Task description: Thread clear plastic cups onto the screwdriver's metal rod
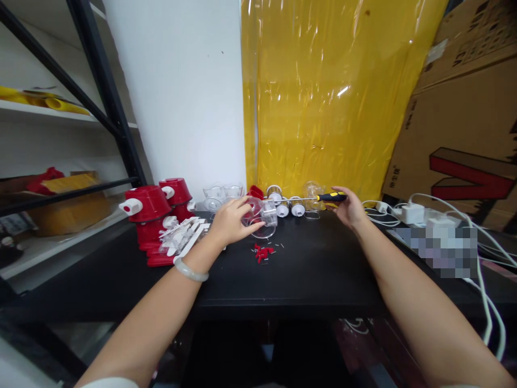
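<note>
My left hand is closed round a clear plastic globe with a short neck, which lies on its side above the black table. A screwdriver with a black and yellow handle is in my right hand, held level. Its long shaft points left, and the tip reaches the neck of the globe; whether it touches a screw is too small to tell. Just in front lie small red plastic pieces with several loose screws or pins around them. White-ended cylinders stand behind the shaft.
Red housings with white spouts are stacked at the left beside a heap of white and clear parts. Clear cups stand at the back. Chargers and cables lie at the right, near a large cardboard box.
</note>
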Demonstrator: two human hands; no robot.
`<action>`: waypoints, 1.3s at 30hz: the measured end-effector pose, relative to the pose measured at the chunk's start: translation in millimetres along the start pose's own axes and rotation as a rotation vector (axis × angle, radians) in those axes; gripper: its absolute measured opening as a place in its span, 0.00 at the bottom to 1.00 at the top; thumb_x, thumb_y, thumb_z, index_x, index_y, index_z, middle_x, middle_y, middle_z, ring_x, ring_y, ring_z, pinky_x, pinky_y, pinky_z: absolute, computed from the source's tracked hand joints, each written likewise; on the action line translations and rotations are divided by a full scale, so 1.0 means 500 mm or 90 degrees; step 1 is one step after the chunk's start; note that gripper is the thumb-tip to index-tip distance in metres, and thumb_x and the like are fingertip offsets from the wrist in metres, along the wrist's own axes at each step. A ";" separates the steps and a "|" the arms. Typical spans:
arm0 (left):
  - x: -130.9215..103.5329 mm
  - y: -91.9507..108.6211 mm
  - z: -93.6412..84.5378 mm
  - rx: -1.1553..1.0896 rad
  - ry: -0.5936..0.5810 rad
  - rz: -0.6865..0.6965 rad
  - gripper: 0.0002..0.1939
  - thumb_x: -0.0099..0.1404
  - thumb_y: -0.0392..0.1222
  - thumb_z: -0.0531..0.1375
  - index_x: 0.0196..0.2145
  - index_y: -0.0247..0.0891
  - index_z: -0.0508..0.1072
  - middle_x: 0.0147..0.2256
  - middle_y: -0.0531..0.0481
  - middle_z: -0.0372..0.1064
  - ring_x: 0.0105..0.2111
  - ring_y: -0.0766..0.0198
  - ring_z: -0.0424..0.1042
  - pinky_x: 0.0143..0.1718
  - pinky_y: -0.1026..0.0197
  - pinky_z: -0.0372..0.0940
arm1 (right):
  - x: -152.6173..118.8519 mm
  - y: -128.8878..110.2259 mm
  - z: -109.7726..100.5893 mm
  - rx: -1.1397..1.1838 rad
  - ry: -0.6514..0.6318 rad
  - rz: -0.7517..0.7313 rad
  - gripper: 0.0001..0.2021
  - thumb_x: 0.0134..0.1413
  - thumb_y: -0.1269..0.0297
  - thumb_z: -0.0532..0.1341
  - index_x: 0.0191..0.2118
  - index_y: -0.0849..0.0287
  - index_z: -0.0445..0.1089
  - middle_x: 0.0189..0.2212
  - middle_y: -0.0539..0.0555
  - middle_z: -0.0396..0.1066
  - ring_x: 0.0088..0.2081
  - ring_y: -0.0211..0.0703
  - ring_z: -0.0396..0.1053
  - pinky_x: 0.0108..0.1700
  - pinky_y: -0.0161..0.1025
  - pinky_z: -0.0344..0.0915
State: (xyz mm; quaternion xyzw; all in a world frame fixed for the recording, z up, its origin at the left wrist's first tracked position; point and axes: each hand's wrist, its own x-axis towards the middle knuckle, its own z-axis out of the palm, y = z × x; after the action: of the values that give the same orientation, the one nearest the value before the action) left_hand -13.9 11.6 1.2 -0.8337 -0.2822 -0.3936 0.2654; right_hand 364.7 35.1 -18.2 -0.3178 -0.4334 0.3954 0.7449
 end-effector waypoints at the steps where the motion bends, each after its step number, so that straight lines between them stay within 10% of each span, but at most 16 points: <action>1: 0.000 0.002 0.000 -0.001 -0.002 0.003 0.19 0.62 0.59 0.63 0.35 0.39 0.73 0.54 0.40 0.71 0.48 0.48 0.73 0.48 0.45 0.69 | 0.003 0.005 -0.003 -0.040 0.030 0.001 0.20 0.48 0.41 0.64 0.34 0.55 0.69 0.20 0.49 0.69 0.22 0.42 0.71 0.23 0.37 0.65; 7: -0.002 0.009 0.001 0.003 -0.012 0.002 0.19 0.62 0.58 0.63 0.35 0.38 0.74 0.54 0.40 0.71 0.47 0.48 0.74 0.47 0.46 0.71 | 0.015 0.020 -0.016 -0.184 0.063 -0.035 0.20 0.47 0.44 0.67 0.27 0.55 0.64 0.10 0.43 0.55 0.11 0.32 0.49 0.14 0.32 0.46; 15: -0.002 0.008 -0.001 -0.002 -0.002 -0.008 0.19 0.61 0.59 0.63 0.34 0.38 0.73 0.54 0.38 0.71 0.50 0.48 0.73 0.49 0.46 0.70 | 0.000 0.000 -0.010 0.066 -0.015 0.051 0.12 0.40 0.56 0.66 0.30 0.54 0.65 0.25 0.48 0.69 0.24 0.38 0.69 0.24 0.35 0.66; 20: -0.002 0.010 0.000 0.002 0.004 -0.006 0.19 0.61 0.59 0.63 0.35 0.38 0.74 0.54 0.40 0.72 0.49 0.48 0.74 0.48 0.46 0.71 | 0.014 0.017 -0.013 -0.104 0.065 -0.005 0.23 0.48 0.37 0.61 0.28 0.55 0.63 0.13 0.46 0.59 0.14 0.35 0.56 0.16 0.34 0.54; 28: -0.005 0.010 0.004 -0.003 0.004 -0.013 0.19 0.61 0.59 0.63 0.34 0.39 0.74 0.54 0.42 0.72 0.47 0.48 0.75 0.46 0.46 0.72 | 0.004 0.002 -0.013 0.063 0.002 0.039 0.12 0.36 0.64 0.66 0.30 0.53 0.64 0.24 0.46 0.67 0.22 0.36 0.65 0.23 0.35 0.64; 35: -0.004 0.009 0.002 -0.006 0.007 -0.017 0.18 0.61 0.59 0.64 0.35 0.39 0.74 0.53 0.40 0.72 0.48 0.48 0.74 0.47 0.45 0.72 | 0.010 0.014 -0.011 -0.070 0.059 -0.003 0.19 0.45 0.44 0.65 0.28 0.54 0.63 0.14 0.45 0.57 0.14 0.34 0.54 0.16 0.33 0.54; 39: -0.004 0.010 0.001 -0.014 0.001 -0.023 0.18 0.60 0.59 0.64 0.35 0.40 0.74 0.54 0.41 0.72 0.49 0.48 0.74 0.48 0.44 0.72 | 0.008 0.010 -0.010 -0.055 0.053 -0.015 0.15 0.43 0.53 0.68 0.28 0.54 0.62 0.14 0.43 0.54 0.14 0.31 0.50 0.17 0.33 0.54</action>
State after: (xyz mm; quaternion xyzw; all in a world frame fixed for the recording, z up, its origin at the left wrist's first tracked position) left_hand -11.3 8.0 -1.6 -0.8308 -0.2927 -0.4024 0.2494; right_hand 368.8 40.5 -22.6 -0.3610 -0.4225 0.3540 0.7522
